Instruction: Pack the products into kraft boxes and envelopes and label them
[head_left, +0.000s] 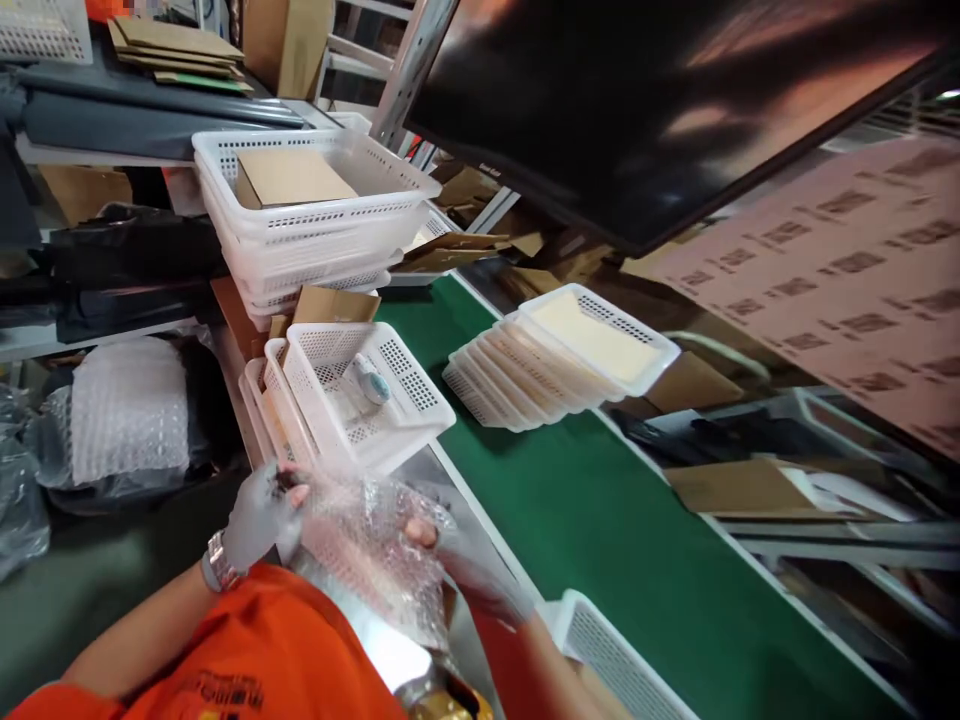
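Note:
A clear sheet of bubble wrap point(367, 555) is stretched out in front of my body. My left hand point(259, 515), in a grey glove that leaves the fingertips bare, pinches its left edge. On the other side my right hand point(476, 565), gloved too and blurred, has its fingers closed on the wrap. Something pinkish shows through the wrap, but I cannot make it out. Just beyond my hands stands a white perforated basket point(375, 455), tilted in view, with a small roll point(373, 382) that has a bluish face lying in it.
A green conveyor belt point(517, 500) runs along my right, carrying a stack of white baskets point(574, 345). More stacked baskets point(315, 235) hold a cardboard box point(292, 178). A large dark screen point(637, 100) hangs overhead. Bubble wrap rolls point(131, 410) lie at left.

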